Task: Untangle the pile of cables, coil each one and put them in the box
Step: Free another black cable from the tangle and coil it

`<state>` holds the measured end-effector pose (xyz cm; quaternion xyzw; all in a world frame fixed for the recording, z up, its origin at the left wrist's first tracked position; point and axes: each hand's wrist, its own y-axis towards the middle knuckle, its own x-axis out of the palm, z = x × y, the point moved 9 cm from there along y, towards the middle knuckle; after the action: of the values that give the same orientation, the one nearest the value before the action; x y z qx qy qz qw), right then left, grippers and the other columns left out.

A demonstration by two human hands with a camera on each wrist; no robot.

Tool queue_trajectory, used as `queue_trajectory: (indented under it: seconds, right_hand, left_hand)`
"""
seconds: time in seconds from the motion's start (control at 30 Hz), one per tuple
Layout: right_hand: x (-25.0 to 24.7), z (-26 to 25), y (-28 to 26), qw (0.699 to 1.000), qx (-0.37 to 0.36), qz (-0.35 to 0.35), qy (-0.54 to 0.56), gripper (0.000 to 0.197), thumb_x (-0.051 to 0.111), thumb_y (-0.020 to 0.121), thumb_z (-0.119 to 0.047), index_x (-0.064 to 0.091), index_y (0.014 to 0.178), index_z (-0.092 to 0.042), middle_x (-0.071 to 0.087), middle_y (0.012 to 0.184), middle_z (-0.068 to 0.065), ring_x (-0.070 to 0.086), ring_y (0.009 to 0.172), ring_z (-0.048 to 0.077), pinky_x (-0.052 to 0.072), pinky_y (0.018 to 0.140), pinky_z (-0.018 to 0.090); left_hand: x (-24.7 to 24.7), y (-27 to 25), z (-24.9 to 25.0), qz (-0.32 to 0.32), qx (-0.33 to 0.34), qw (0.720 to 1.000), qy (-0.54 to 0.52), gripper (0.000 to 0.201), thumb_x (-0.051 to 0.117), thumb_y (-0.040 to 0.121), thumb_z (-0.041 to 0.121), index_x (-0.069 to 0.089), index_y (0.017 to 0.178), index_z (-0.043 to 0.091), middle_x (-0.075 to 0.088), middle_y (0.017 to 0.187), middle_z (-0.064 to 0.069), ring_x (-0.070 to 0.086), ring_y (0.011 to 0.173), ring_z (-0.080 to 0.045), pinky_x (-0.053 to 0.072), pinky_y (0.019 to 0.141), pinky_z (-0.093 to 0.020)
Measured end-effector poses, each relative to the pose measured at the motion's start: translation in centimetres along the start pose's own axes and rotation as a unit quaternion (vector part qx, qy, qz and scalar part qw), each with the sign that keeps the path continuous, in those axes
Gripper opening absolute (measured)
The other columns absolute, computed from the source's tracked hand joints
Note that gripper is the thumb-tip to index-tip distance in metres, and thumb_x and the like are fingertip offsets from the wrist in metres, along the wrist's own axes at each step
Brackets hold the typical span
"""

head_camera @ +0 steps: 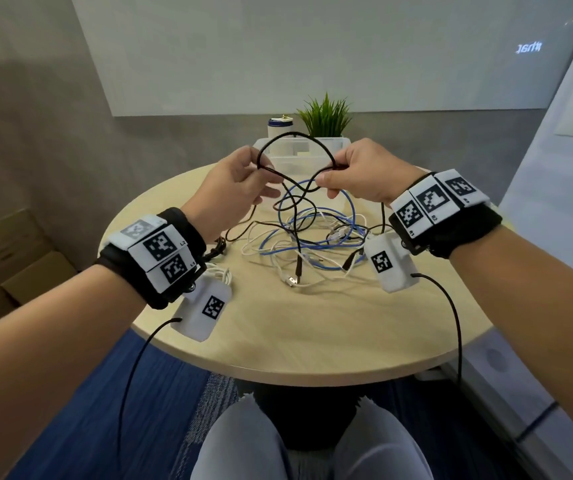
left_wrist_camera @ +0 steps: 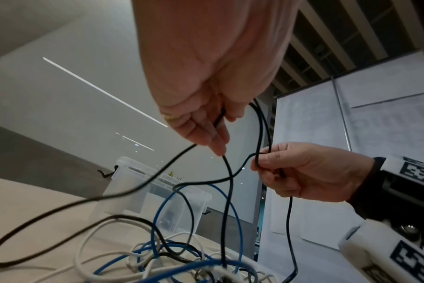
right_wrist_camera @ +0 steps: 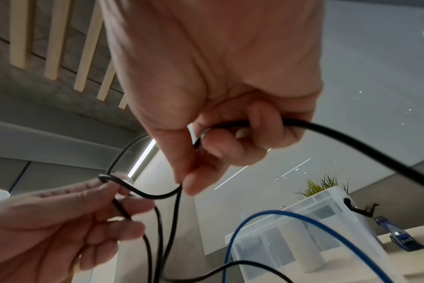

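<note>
A black cable (head_camera: 292, 135) arches up between my two hands above the round wooden table (head_camera: 312, 334). My left hand (head_camera: 262, 168) pinches one side of the loop and my right hand (head_camera: 328, 173) grips the other side. From the right wrist view, the right hand (right_wrist_camera: 206, 153) has its fingers curled round the black cable (right_wrist_camera: 351, 141). Strands of it hang down into a tangled pile of blue, white and black cables (head_camera: 312, 237) on the table. One black plug (head_camera: 298, 268) dangles just above the pile. A clear plastic box (head_camera: 299, 150) stands open behind the hands.
A potted plant (head_camera: 325, 116) and a white bottle (head_camera: 280, 126) stand behind the box. A bundled white cable (head_camera: 221, 271) lies under my left wrist. Cardboard boxes (head_camera: 18, 258) sit on the floor at left. A small blue object (right_wrist_camera: 387, 229) lies beside the box.
</note>
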<state>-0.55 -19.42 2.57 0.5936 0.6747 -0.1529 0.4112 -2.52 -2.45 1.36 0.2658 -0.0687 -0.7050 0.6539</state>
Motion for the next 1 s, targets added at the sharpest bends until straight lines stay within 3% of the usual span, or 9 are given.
queue_trajectory:
  seconds: [0.07, 0.17, 0.3, 0.4, 0.53, 0.73, 0.83, 0.9, 1.0]
  right_hand:
    - [0.3, 0.1, 0.1, 1.000, 0.003, -0.002, 0.007, 0.016, 0.063, 0.090, -0.023, 0.066, 0.074, -0.023, 0.064, 0.064, -0.008, 0.045, 0.042, -0.002, 0.034, 0.052, 0.018]
    - [0.7, 0.3, 0.2, 1.000, 0.009, -0.019, -0.010, 0.015, 0.063, 0.090, -0.026, 0.067, 0.076, -0.021, 0.065, 0.066, -0.008, 0.045, 0.053, 0.003, 0.037, 0.056, 0.022]
    - [2.0, 0.5, 0.0, 0.997, 0.010, -0.067, -0.037, 0.014, 0.067, 0.086, -0.029, 0.072, 0.088, -0.015, 0.066, 0.069, -0.006, 0.051, 0.062, 0.008, 0.040, 0.060, 0.024]
    - [3.5, 0.3, -0.3, 0.994, 0.013, -0.100, -0.052, 0.012, 0.066, 0.088, -0.029, 0.071, 0.096, -0.021, 0.065, 0.065, -0.007, 0.053, 0.063, 0.008, 0.042, 0.064, 0.024]
    - [5.7, 0.2, -0.5, 0.988, 0.024, -0.143, -0.058, 0.013, 0.064, 0.090, -0.030, 0.066, 0.101, -0.025, 0.063, 0.063, -0.007, 0.051, 0.059, 0.008, 0.040, 0.058, 0.023]
    - [7.1, 1.0, -0.1, 0.991, 0.029, -0.108, -0.076, 0.016, 0.065, 0.088, -0.034, 0.068, 0.095, -0.020, 0.066, 0.086, -0.004, 0.057, 0.077, 0.012, 0.042, 0.067, 0.024]
    - [6.8, 1.3, 0.1, 0.989, 0.033, -0.111, -0.090, 0.011, 0.055, 0.095, -0.025, 0.060, 0.086, -0.020, 0.065, 0.086, -0.003, 0.056, 0.066, 0.009, 0.041, 0.055, 0.019]
    - [6.1, 1.7, 0.3, 0.990, 0.052, -0.105, -0.080, 0.012, 0.044, 0.099, -0.019, 0.054, 0.092, -0.016, 0.067, 0.092, 0.000, 0.057, 0.058, 0.009, 0.040, 0.043, 0.015]
    - [4.3, 2.2, 0.8, 0.993, 0.065, -0.071, -0.074, 0.015, 0.036, 0.100, -0.018, 0.050, 0.099, -0.012, 0.068, 0.097, 0.005, 0.061, 0.059, 0.014, 0.038, 0.044, 0.021]
  left_hand:
    - [0.1, -0.2, 1.3, -0.006, 0.057, 0.998, -0.010, 0.020, 0.048, 0.096, 0.002, 0.048, 0.085, 0.018, 0.064, 0.099, -0.007, 0.062, 0.077, 0.000, 0.043, 0.066, -0.011]
    - [0.1, -0.4, 2.1, -0.017, 0.104, 0.994, -0.001, 0.026, 0.049, 0.093, -0.003, 0.051, 0.084, 0.022, 0.063, 0.108, -0.005, 0.058, 0.096, -0.001, 0.042, 0.085, -0.012]
    - [0.2, -0.3, 1.9, -0.048, 0.073, 0.995, -0.037, 0.029, 0.046, 0.081, -0.009, 0.057, 0.086, 0.018, 0.061, 0.121, -0.003, 0.054, 0.116, 0.000, 0.038, 0.094, -0.010]
    - [0.6, -0.6, 2.1, -0.053, 0.080, 0.994, -0.049, 0.019, 0.053, 0.088, -0.002, 0.062, 0.089, 0.014, 0.065, 0.114, -0.002, 0.059, 0.110, -0.006, 0.043, 0.096, -0.017]
    - [0.8, -0.8, 2.2, -0.061, 0.108, 0.992, -0.035, 0.034, 0.041, 0.090, -0.015, 0.061, 0.089, 0.012, 0.066, 0.107, -0.002, 0.061, 0.104, -0.001, 0.044, 0.085, -0.014]
    - [0.5, -0.7, 2.2, -0.066, 0.110, 0.990, -0.067, 0.034, 0.039, 0.092, -0.013, 0.061, 0.089, 0.013, 0.067, 0.110, 0.001, 0.059, 0.112, -0.007, 0.046, 0.085, -0.022]
    - [0.1, -0.6, 2.1, -0.053, 0.107, 0.989, -0.082, 0.030, 0.041, 0.094, -0.009, 0.060, 0.089, 0.014, 0.067, 0.108, 0.001, 0.062, 0.101, -0.007, 0.047, 0.079, -0.021]
    - [-0.7, -0.3, 1.5, -0.025, 0.086, 0.993, -0.075, 0.031, 0.041, 0.095, -0.009, 0.058, 0.088, 0.015, 0.065, 0.104, -0.001, 0.063, 0.087, -0.006, 0.049, 0.072, -0.019]
    - [-1.9, 0.2, -0.3, 0.014, 0.023, 0.999, -0.027, 0.033, 0.040, 0.094, -0.010, 0.058, 0.085, 0.016, 0.063, 0.097, -0.004, 0.064, 0.076, -0.007, 0.051, 0.066, -0.021]
